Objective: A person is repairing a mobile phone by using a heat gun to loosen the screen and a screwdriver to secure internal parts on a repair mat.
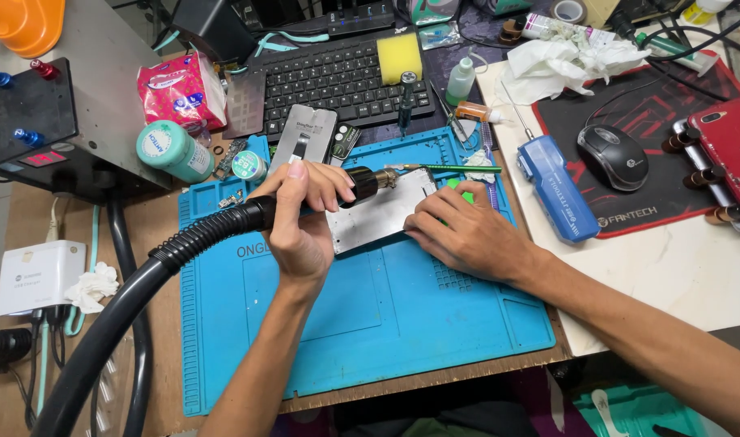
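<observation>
Metal plate [380,214] flat on blue mat [370,324], upper middle | left hand [305,214] wrapped around hot-air nozzle [362,184] (black hose trails left), tip over plate's top edge | right hand [459,235] fingers pressed flat on plate's right edge | pink packet [178,91] and teal round tub [172,150] beyond mat's upper-left corner | mat's near half open.

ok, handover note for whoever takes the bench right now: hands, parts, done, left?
Left hand: gripping the hot-air handpiece, nozzle over the metal plate.
Right hand: flat on the plate's right edge, pinning it to the blue mat.
Green tweezers lie just behind the plate.
Done: plate positioned, nozzle aimed.
Left: nothing visibly lifted off yet; whether air is on can't be told.
</observation>
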